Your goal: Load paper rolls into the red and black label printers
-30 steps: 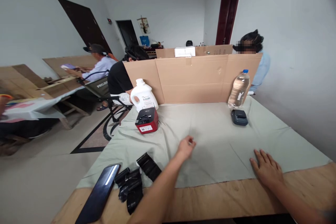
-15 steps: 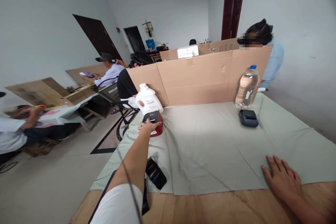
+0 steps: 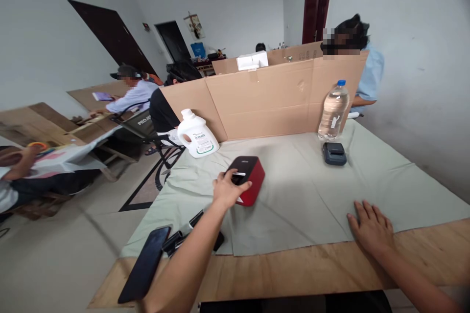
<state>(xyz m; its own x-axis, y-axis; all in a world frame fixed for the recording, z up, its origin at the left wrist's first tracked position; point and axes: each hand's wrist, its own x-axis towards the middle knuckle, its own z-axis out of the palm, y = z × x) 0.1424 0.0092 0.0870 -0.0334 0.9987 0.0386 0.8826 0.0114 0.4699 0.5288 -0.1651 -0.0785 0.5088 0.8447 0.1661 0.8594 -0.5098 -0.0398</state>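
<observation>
My left hand [image 3: 228,190] grips a box-shaped device [image 3: 253,183] with a black top and red sides, fingers over its top and near side. The device rests on or just over the pale green cloth [image 3: 286,205]; I cannot tell which. Flat on the cloth near the table's front edge lies my right hand [image 3: 370,227], fingers spread and holding nothing. A black phone [image 3: 145,264] lies at the front left corner. Beside it, several black objects [image 3: 174,242] are partly hidden under my left forearm.
A white jug [image 3: 198,137] stands at the back left. Behind it rises a cardboard partition [image 3: 264,105]. A clear bottle with a blue cap [image 3: 333,112] and a small dark device [image 3: 334,153] stand at the back right. Other people sit behind the partition and at the left.
The red and black device has moved right and toward me with my left hand, away from the white jug. My right hand stays flat on the cloth. The view has shifted slightly.
</observation>
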